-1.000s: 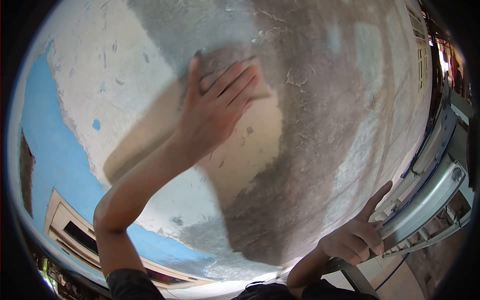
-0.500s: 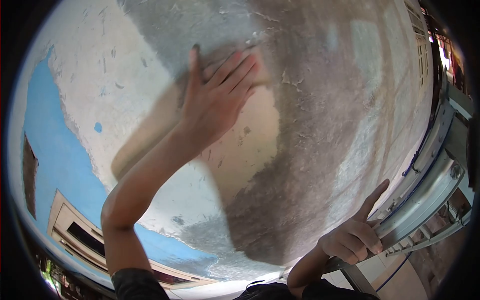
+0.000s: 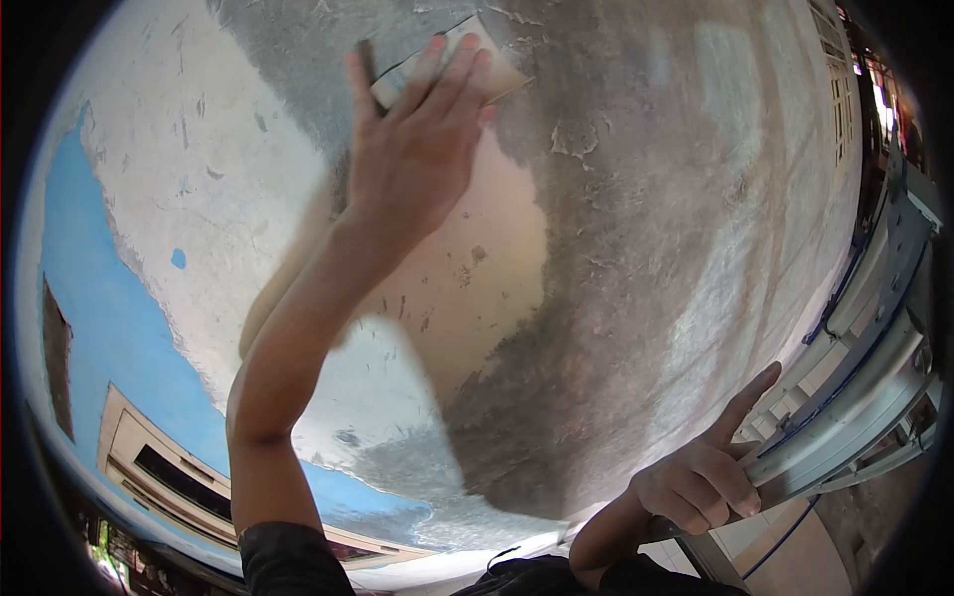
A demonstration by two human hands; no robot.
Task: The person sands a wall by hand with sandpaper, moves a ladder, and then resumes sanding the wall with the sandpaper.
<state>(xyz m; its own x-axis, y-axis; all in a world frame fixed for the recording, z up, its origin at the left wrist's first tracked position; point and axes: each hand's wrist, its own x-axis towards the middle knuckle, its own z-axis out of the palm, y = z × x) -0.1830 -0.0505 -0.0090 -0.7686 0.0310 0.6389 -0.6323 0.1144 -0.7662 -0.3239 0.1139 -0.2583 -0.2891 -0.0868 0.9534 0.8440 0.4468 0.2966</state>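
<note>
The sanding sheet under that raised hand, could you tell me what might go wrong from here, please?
The left hand presses the sanding sheet with flat fingers only, so it might slip off the rough wall. The right hand grips the ladder rail with one finger lifted, and reaching high could upset balance. Flaking paint may shed dust.

Weathered wall (image 3: 636,248) with grey, beige and white patches, peeling blue paint (image 3: 89,298) at left, sunlit, metal frame (image 3: 874,368) at right.
</note>
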